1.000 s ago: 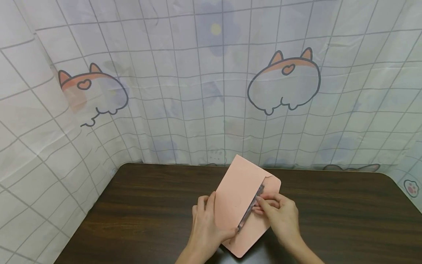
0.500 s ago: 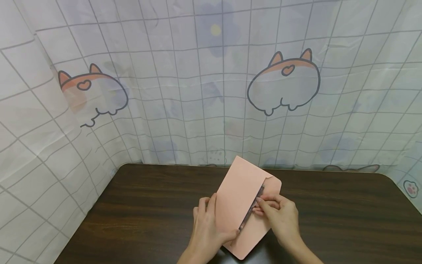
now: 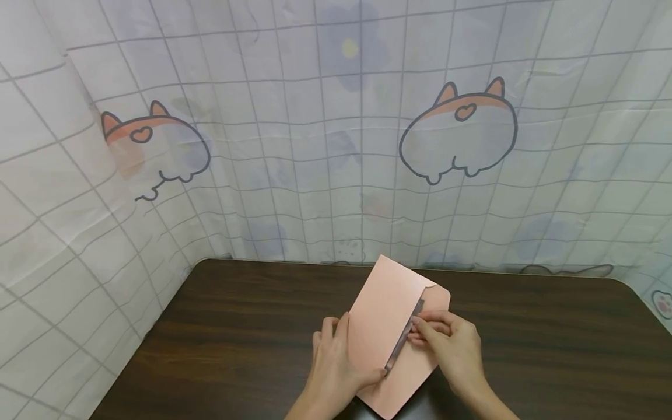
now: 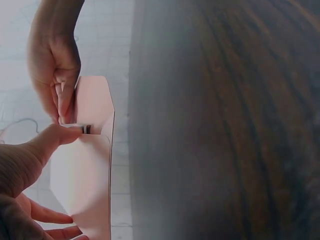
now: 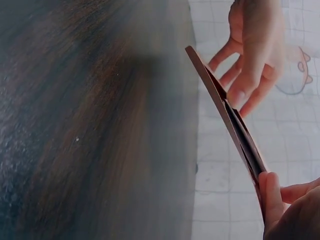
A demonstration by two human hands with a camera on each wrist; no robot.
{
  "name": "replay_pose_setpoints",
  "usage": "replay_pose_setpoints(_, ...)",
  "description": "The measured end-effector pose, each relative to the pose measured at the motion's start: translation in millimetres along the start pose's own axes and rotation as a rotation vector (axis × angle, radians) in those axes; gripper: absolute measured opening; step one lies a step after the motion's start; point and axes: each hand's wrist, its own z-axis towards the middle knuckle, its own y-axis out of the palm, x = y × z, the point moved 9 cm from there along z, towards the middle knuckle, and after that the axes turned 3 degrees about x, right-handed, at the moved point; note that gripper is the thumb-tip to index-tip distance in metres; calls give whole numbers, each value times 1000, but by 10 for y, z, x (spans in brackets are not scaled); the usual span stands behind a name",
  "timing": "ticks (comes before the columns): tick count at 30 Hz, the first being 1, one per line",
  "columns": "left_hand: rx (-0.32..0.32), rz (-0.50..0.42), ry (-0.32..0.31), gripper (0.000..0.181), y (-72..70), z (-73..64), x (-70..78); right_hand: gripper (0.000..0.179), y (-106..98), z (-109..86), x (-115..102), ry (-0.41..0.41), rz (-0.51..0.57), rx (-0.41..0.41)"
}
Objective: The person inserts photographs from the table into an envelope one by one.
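A pale pink envelope (image 3: 385,309) is held tilted over the table, its flap (image 3: 412,367) folded open to the right. In its mouth shows the narrow edge of a dark, flat, greyish thing (image 3: 400,345); the rest is hidden inside. My left hand (image 3: 336,367) grips the envelope's left side, fingers behind it and thumb at the lower end of the mouth. With thumb and fingertips, my right hand (image 3: 455,350) pinches at the dark thing's edge. In the right wrist view, the envelope (image 5: 215,92) appears edge-on, with a thin gap along its mouth.
Beneath the hands lies a dark wood-grain table (image 3: 236,338) with rounded back corners. A white grid-patterned curtain (image 3: 294,175) with dog drawings hangs behind it and along the left side.
The head view has shifted slightly. Both hands and the envelope have sunk a little toward the person, while their grips look the same.
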Motion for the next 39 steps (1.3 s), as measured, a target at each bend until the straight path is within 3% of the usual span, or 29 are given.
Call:
replay_pose_setpoints(6,-36,25,-15,108,76,10,-47,26,-77,25,55,19,4,8)
replay_pose_setpoints(16,-135,55,62,102,187,24,-74,31,-185,55,101,-15,-54,-9)
replay_pose_setpoints(23,-198,97,67,92,269,52,-100,33,-264,86,125,-21,-107,-9)
replay_pose_setpoints(31,-239,130,88,78,327,69,-109,29,-316,103,122,-22,-190,-12)
replay_pose_setpoints(39,-252,221,108,75,366,51,-120,28,-348,128,110,-80,-304,-17)
